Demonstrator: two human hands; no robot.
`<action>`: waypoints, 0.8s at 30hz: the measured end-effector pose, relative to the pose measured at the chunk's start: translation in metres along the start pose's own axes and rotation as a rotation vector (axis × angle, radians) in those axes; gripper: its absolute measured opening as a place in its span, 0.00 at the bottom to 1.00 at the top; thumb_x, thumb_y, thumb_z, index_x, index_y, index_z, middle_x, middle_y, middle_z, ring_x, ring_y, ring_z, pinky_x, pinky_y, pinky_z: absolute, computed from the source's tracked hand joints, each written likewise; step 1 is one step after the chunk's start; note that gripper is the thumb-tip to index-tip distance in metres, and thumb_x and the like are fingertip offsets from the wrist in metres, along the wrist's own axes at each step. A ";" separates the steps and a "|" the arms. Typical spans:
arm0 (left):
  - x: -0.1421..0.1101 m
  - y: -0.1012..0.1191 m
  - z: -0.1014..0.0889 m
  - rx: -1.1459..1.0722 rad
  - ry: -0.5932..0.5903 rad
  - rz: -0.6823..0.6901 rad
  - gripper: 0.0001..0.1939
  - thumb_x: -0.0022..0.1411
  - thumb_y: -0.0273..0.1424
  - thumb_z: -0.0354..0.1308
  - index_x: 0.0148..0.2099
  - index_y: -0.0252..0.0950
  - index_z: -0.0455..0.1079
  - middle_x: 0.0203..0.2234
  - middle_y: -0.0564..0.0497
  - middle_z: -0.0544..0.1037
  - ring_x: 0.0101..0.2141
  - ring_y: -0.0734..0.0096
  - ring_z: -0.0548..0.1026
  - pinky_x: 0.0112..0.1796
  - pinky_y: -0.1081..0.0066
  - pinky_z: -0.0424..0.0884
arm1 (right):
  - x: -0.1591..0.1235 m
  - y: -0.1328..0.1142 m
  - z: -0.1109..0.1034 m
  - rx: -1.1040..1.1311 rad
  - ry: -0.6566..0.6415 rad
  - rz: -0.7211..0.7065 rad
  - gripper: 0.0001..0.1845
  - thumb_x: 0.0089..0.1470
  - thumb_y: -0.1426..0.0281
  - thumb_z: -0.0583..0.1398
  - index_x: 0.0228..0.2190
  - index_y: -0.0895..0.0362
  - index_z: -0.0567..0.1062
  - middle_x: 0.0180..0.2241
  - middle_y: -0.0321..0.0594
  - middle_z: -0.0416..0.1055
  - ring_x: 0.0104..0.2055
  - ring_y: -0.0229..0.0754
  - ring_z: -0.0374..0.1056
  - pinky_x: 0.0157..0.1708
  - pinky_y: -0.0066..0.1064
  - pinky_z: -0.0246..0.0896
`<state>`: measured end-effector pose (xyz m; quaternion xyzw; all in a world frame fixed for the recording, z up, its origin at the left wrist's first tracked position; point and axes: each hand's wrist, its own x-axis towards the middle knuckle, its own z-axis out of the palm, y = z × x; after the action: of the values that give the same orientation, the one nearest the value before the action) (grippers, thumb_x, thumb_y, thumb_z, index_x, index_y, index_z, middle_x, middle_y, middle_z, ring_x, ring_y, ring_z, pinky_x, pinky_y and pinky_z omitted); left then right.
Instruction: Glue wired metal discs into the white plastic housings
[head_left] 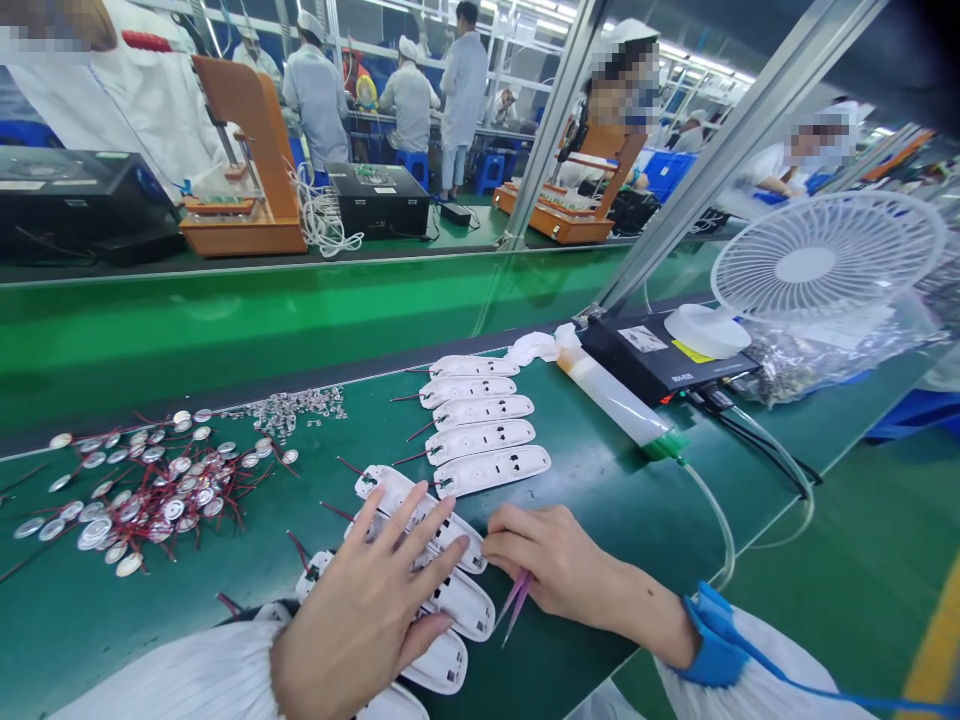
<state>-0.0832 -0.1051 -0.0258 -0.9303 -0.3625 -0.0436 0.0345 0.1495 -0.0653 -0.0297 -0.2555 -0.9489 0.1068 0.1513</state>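
My left hand lies spread over several white plastic housings, its fingertips resting on the upper ones. Thin red wires stick out at the housings' left ends. In my right hand is a pair of pink tweezers, tips pointing down toward the bench. Its fingertips touch or nearly touch the right end of the uppermost housing under my left hand. Just beyond, more white housings stand in a neat column, each with small dark marks. My left palm hides parts of the nearer housings.
Round metal discs with red wires are heaped at left, beside small clear parts. A glue syringe with a hose lies at right, near a black control box and a white fan. Co-workers sit across the green divider.
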 end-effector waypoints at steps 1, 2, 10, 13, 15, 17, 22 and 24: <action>0.000 0.000 0.000 -0.002 0.004 -0.002 0.27 0.65 0.44 0.46 0.63 0.43 0.50 0.62 0.46 0.53 0.59 0.45 0.52 0.51 0.42 0.53 | 0.003 0.001 -0.003 0.001 -0.045 -0.001 0.11 0.56 0.79 0.49 0.34 0.58 0.69 0.30 0.36 0.65 0.24 0.33 0.57 0.19 0.27 0.43; 0.000 0.000 0.000 -0.003 0.009 -0.004 0.27 0.65 0.44 0.46 0.63 0.43 0.50 0.62 0.46 0.54 0.59 0.46 0.53 0.51 0.42 0.53 | 0.006 0.002 -0.006 0.000 -0.090 -0.005 0.08 0.56 0.78 0.50 0.33 0.58 0.69 0.30 0.36 0.65 0.24 0.33 0.58 0.19 0.27 0.43; 0.000 0.003 -0.002 -0.013 0.010 -0.017 0.27 0.64 0.45 0.48 0.62 0.43 0.53 0.61 0.46 0.54 0.59 0.46 0.53 0.52 0.43 0.52 | 0.017 0.004 -0.016 -0.077 -0.256 -0.132 0.11 0.59 0.77 0.49 0.29 0.60 0.69 0.27 0.37 0.64 0.23 0.36 0.56 0.18 0.30 0.40; 0.000 0.002 -0.003 -0.028 -0.009 -0.019 0.27 0.64 0.45 0.48 0.61 0.42 0.54 0.61 0.45 0.55 0.59 0.46 0.53 0.52 0.43 0.52 | 0.014 0.004 -0.015 -0.158 -0.184 -0.247 0.19 0.63 0.78 0.42 0.33 0.63 0.71 0.26 0.39 0.65 0.22 0.38 0.55 0.19 0.32 0.42; 0.001 0.002 -0.003 -0.034 -0.017 -0.021 0.27 0.64 0.45 0.48 0.62 0.42 0.53 0.61 0.45 0.55 0.59 0.46 0.52 0.52 0.42 0.52 | 0.012 0.005 -0.014 -0.211 -0.109 -0.312 0.22 0.63 0.79 0.39 0.33 0.64 0.71 0.25 0.40 0.65 0.22 0.38 0.56 0.19 0.32 0.45; 0.001 0.002 -0.002 -0.036 -0.018 -0.024 0.27 0.64 0.45 0.48 0.62 0.42 0.53 0.61 0.45 0.54 0.59 0.46 0.52 0.52 0.43 0.52 | 0.011 0.005 -0.014 -0.231 -0.066 -0.339 0.24 0.63 0.79 0.39 0.32 0.64 0.72 0.26 0.40 0.66 0.21 0.38 0.56 0.19 0.32 0.46; 0.000 0.003 -0.002 -0.047 -0.013 -0.033 0.27 0.64 0.45 0.48 0.62 0.42 0.53 0.61 0.46 0.54 0.60 0.47 0.51 0.52 0.43 0.51 | 0.010 0.003 -0.014 -0.234 -0.059 -0.349 0.23 0.62 0.79 0.40 0.31 0.63 0.73 0.25 0.40 0.66 0.20 0.38 0.55 0.18 0.32 0.47; -0.001 0.003 -0.001 -0.057 -0.005 -0.040 0.28 0.63 0.46 0.49 0.62 0.43 0.53 0.61 0.46 0.54 0.60 0.47 0.51 0.53 0.44 0.51 | 0.009 0.002 -0.012 -0.245 -0.053 -0.347 0.22 0.62 0.79 0.41 0.31 0.63 0.73 0.26 0.40 0.67 0.21 0.38 0.56 0.18 0.31 0.48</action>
<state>-0.0814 -0.1080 -0.0245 -0.9237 -0.3796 -0.0522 0.0061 0.1471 -0.0578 -0.0166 -0.1021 -0.9882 -0.0305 0.1104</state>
